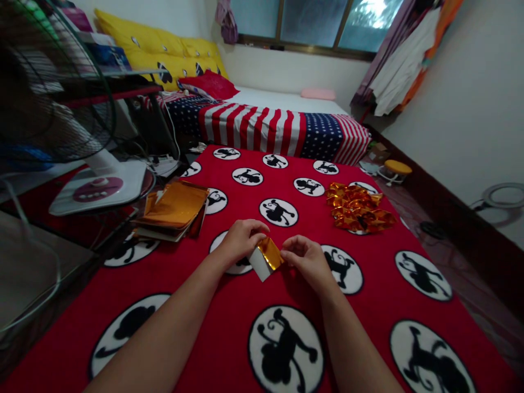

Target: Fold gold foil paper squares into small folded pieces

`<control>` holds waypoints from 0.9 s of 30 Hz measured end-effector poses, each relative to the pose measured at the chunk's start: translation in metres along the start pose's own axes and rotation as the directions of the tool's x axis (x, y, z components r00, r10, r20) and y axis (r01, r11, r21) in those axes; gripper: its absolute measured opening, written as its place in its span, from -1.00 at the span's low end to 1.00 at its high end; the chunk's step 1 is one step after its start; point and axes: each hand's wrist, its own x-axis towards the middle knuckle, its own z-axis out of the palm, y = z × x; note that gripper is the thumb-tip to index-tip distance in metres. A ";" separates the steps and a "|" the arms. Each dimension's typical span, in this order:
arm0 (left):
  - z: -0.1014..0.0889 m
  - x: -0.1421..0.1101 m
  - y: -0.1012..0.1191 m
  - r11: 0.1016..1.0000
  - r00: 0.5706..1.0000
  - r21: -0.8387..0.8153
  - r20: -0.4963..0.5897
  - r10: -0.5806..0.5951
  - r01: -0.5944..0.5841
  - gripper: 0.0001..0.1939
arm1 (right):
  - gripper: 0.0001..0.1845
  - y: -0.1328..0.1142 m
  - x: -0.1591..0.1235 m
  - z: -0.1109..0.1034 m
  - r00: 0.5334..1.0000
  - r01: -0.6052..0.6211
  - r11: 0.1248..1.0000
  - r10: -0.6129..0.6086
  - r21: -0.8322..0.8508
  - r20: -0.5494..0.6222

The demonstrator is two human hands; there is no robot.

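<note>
Between my two hands is a small folded sheet of gold foil paper (271, 254), shiny gold on one part and pale on its lower left part. My left hand (244, 238) pinches its upper left edge between thumb and fingers. At the right corner, my right hand (305, 258) grips the same paper with thumb and fingertips. The paper is just above a red cloth (229, 333) printed with black monkeys in white circles. A stack of flat gold foil sheets (176, 204) lies to the left, and a pile of folded gold foil pieces (356, 207) lies to the right.
A fan on a white base (100, 185) stands at the left beside a dark desk (151, 98). Behind the cloth is a bed (262, 128) with a striped, starred cover. A yellow-topped stool (398, 167) stands by the right wall.
</note>
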 end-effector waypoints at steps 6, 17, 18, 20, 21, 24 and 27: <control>0.006 0.003 -0.004 0.999 0.999 0.038 -0.047 0.020 -0.018 -0.86 | -0.85 0.002 0.000 0.002 1.000 -0.017 0.996 0.018 -0.091 0.012; 0.009 -0.005 0.007 0.952 0.995 -0.298 0.091 -0.046 0.071 -0.89 | -0.68 -0.001 0.007 0.006 0.962 0.123 0.943 -0.190 -0.309 -0.194; 0.008 -0.006 0.008 0.949 0.989 -0.305 0.146 -0.034 0.077 -0.86 | -0.71 -0.002 0.008 0.003 0.944 0.148 0.903 -0.250 -0.403 -0.214; 0.008 -0.008 0.008 0.947 0.976 -0.304 0.213 -0.044 0.109 -0.82 | -0.79 -0.006 0.008 -0.001 0.889 0.202 0.782 -0.399 -0.590 -0.224; 0.008 -0.008 0.008 0.946 0.975 -0.297 0.211 -0.069 0.131 -0.82 | -0.83 -0.008 0.006 -0.001 0.859 0.228 0.715 -0.467 -0.661 -0.209; 0.012 -0.008 0.010 0.928 0.977 -0.307 0.085 -0.196 0.213 -0.86 | -0.90 -0.013 0.000 0.001 0.822 0.307 0.600 -0.559 -0.739 -0.112; 0.020 -0.009 0.011 0.893 0.951 -0.362 -0.054 -0.305 0.266 -0.85 | -0.83 -0.011 -0.005 0.007 0.848 0.391 0.620 -0.529 -0.680 0.005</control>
